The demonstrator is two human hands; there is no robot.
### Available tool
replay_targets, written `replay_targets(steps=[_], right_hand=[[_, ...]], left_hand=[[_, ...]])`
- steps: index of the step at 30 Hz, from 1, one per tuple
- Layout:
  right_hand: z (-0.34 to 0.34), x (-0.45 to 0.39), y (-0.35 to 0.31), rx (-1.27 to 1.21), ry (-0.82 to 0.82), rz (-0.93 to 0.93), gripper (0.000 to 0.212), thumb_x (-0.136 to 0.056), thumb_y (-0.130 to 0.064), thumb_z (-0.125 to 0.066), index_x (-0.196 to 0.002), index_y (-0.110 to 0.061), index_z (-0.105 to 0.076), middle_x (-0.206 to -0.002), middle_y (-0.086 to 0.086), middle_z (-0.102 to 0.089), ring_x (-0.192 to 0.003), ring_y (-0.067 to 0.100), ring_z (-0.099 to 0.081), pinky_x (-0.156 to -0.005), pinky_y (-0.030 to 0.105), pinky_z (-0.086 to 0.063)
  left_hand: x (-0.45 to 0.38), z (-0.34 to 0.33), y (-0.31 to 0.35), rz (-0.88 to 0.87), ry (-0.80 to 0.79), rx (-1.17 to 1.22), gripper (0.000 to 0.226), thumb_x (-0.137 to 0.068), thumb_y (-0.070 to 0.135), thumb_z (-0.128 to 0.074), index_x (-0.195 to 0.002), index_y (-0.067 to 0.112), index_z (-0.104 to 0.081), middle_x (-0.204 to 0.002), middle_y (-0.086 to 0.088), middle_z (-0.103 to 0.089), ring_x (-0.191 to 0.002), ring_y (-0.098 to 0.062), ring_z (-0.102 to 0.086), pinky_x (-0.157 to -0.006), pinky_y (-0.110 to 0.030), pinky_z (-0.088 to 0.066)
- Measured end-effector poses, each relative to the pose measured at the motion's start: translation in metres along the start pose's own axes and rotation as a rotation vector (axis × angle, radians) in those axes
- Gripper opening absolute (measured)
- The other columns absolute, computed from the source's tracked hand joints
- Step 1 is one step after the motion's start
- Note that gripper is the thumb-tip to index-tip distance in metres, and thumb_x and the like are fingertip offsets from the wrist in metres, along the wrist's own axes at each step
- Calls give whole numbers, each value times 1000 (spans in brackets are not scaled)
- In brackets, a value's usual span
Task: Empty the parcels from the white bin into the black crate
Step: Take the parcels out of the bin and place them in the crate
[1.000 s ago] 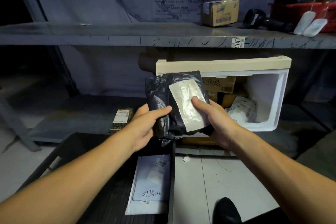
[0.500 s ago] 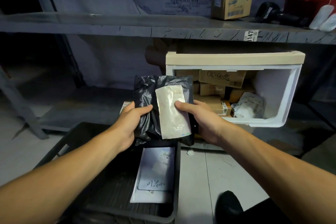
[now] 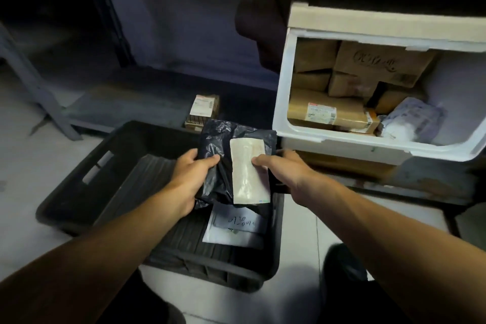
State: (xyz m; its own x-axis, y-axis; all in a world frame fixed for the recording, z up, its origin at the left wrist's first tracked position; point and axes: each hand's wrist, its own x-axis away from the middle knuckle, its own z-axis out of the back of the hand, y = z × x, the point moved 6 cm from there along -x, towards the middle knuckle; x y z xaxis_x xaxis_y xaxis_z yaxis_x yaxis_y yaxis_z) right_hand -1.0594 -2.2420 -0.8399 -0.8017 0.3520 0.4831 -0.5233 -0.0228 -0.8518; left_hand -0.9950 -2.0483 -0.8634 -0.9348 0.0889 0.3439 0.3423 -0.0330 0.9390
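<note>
A black plastic parcel (image 3: 218, 166) with a pale label on its front hangs just over the right end of the black crate (image 3: 79, 192). My left hand (image 3: 192, 179) grips its left edge and my right hand (image 3: 284, 168) grips its right edge, thumb on the label. Below it, a white mailer (image 3: 236, 229) with handwriting lies flat in the crate. The white bin (image 3: 284, 102) stands tipped on its side on the low shelf at the right, opening toward me, with several brown cardboard boxes (image 3: 323, 110) and a whitish bagged parcel (image 3: 413, 121) inside.
A small labelled box (image 3: 203, 109) stands on the low shelf behind the crate. The shelf's metal upright (image 3: 39, 92) slants at the left. My dark shoe (image 3: 344, 265) rests on the pale floor to the right of the crate. A shelf board overhangs the bin.
Both hands have brought the black parcel down and toward me, from in front of the bin to just above the crate. The view has tilted downward.
</note>
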Motion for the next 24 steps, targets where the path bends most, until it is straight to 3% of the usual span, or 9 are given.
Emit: replay_targets(steps=[3,6,11,14,19,22,24], right_hand=[[-14,-16,19,-3,-10,-53,49,-90,-25,-74,-129,-14,-47,-101,-1,-60,-84,12,-61,-60,26,-46],[-24,-36,39,22,-37,-107,46,-90,-27,-74,-125,-14,-48,-101,1,-63,-85,16,-64,-62,30,-50],[-37,-78,66,98,13,-137,48,-82,-33,-77,-120,-12,-55,-109,3,-68,-94,21,-68,-90,41,-57],[-42,-104,81,231,71,-155,58,-83,-39,-71,-132,-14,-51,-121,5,-66,-106,27,-66,-100,44,-53],[-42,-137,98,426,137,-166,66,-95,-34,-56,-152,-16,-29,-148,18,-38,-129,39,-49,-112,42,-39],[-53,-149,104,606,101,-47,74,-93,-25,-58,-157,-18,-22,-157,19,-21,-143,43,-29,-120,42,-27],[-68,-159,112,754,25,45,74,-88,-21,-61,-154,-13,-29,-158,22,-19,-147,42,-19,-123,42,-20]], left_hand=[[-17,8,-18,41,3,-48,14,-93,15,-69,-106,12,-69,-97,-6,-76,-88,-24,-73,-79,-35,-59],[-38,11,-41,98,-12,-80,25,-94,16,-69,-117,10,-65,-105,-7,-75,-93,-24,-72,-82,-37,-59],[-73,3,-84,208,5,-102,16,-97,11,-62,-113,8,-67,-102,-11,-74,-85,-25,-72,-68,-30,-55],[-96,-10,-115,272,-14,-102,18,-99,10,-58,-116,7,-65,-106,-14,-72,-88,-27,-70,-67,-31,-54],[-133,-38,-155,346,-29,-117,19,-101,15,-56,-117,9,-65,-114,-17,-71,-105,-33,-68,-97,-51,-54],[-152,-60,-173,337,-86,-121,15,-103,15,-53,-110,14,-66,-111,-14,-71,-106,-32,-67,-101,-54,-52],[-162,-73,-182,305,-124,-170,17,-104,16,-50,-106,18,-66,-112,-12,-72,-109,-32,-67,-102,-51,-52]])
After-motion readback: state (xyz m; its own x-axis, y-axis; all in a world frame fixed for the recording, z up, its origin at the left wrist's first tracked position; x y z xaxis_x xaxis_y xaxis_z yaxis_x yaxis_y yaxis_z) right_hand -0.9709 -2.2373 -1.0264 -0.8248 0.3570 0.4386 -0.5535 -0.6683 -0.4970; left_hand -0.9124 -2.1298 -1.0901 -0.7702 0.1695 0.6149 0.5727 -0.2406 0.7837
